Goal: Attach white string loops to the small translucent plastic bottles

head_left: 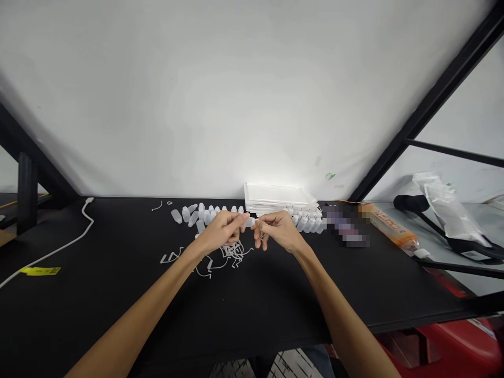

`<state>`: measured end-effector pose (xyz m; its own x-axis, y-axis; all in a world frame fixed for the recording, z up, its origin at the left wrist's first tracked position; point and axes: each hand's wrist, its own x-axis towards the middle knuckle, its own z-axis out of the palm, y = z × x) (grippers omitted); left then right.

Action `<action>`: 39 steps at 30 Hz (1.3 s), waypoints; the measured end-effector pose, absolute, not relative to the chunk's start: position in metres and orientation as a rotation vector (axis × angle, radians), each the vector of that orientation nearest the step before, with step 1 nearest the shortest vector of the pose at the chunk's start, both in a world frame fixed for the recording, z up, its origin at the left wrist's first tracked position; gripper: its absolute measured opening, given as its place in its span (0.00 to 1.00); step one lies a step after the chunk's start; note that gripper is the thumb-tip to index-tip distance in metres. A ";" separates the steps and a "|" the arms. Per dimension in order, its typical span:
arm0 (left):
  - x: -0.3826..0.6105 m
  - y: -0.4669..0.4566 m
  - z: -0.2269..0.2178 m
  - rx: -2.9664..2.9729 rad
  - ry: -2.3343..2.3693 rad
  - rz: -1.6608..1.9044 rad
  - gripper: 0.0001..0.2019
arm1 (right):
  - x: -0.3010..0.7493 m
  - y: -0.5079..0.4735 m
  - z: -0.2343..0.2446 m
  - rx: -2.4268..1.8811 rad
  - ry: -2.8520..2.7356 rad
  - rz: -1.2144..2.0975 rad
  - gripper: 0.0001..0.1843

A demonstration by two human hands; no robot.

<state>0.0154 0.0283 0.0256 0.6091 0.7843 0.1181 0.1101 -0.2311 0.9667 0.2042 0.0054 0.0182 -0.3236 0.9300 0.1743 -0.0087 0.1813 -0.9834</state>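
White plastic stands out against the black surface: a small translucent bottle is held in the air between both hands. The left hand is closed on one end with thumb and fingertips, and the right hand pinches the other end the same way. For a piece this small, a firm fingertip pinch with the wrists kept apart seems the best approach, as it holds the bottle steady and in view (a full-palm grip would hide it). Rows of matching bottles lie and stand just beyond the hands on both sides; they look empty, though at this size that is hard to confirm. A loose tangle of thin white plastic strips lies just below the hands. Behind the hands sits a stack of flat white cartons, and a red container shows beyond the surface's near right edge, its contents out of sight.
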 end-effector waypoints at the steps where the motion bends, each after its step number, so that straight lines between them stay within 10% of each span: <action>1: 0.016 0.028 0.026 1.682 0.739 0.747 0.23 | 0.204 0.005 0.019 -0.917 -1.545 1.289 0.18; 39: 0.020 0.027 0.025 1.954 0.839 0.864 0.17 | 0.204 0.008 0.020 -0.981 -1.454 1.323 0.20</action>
<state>0.0199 0.0267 0.0246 0.5424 0.7993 0.2589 0.2353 -0.4403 0.8665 0.2040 0.0075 0.0202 -0.2701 0.9566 0.1093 -0.0189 0.1082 -0.9939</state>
